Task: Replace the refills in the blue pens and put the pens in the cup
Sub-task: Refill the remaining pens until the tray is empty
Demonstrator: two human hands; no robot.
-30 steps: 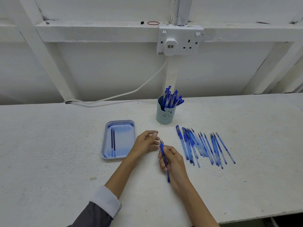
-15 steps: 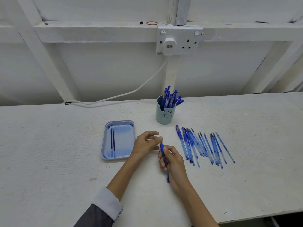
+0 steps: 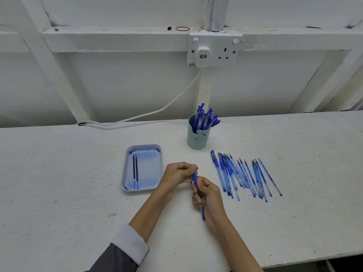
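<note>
My right hand point(image 3: 206, 193) grips a blue pen point(image 3: 202, 212) by its barrel, tip pointing away from me. My left hand point(image 3: 177, 173) has its fingers closed over the pen's front end, hiding the tip. A pale blue-green cup point(image 3: 198, 140) behind them holds several blue pens point(image 3: 205, 118). To the right lies a row of several blue pens and refills point(image 3: 243, 175) on the table. A light blue tray point(image 3: 127, 173) to the left holds two dark refills point(image 3: 135, 169).
The white table point(image 3: 59, 183) has its front edge at lower right. A white cable point(image 3: 137, 116) runs along the back from a wall socket point(image 3: 213, 49). A red rubber band point(image 3: 182, 28) lies on the ledge.
My left hand moved right onto the pen's tip and closed over it. The metal tip seen a second ago is now covered. My right hand held still.
</note>
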